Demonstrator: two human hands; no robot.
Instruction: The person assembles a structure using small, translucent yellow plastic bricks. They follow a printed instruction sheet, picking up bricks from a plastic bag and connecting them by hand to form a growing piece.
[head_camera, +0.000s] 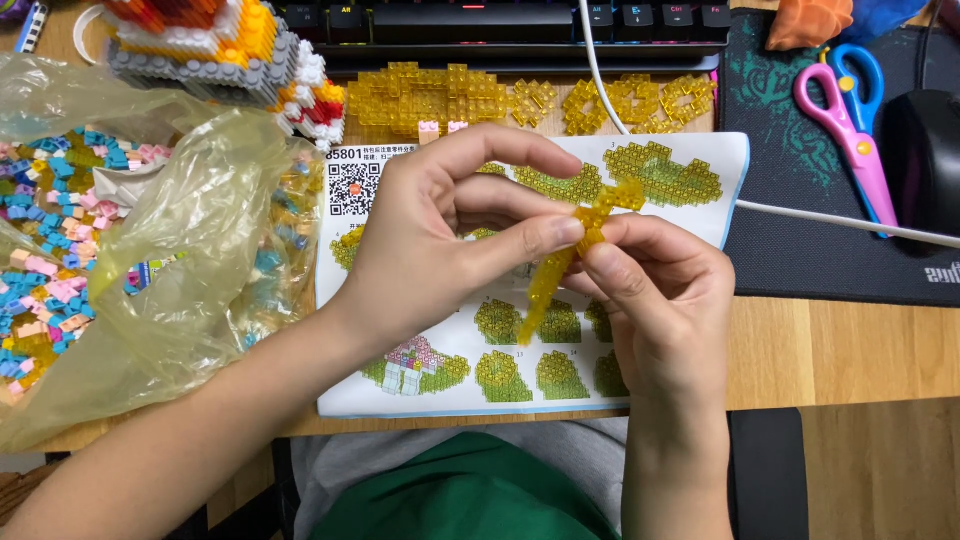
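Two hands pinch one yellow brick strip (560, 265) | left hand (440, 240) | right hand (665, 300) (above instruction sheet (450, 385))

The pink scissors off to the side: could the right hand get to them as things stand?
Probably yes. The pink scissors lie uncovered on the dark mat, but the right hand is pinching the yellow brick strip with the left hand.

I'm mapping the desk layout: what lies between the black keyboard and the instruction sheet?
In the head view, loose translucent yellow brick pieces lie on the wood between the keyboard and instruction sheet; a white cable crosses there too.
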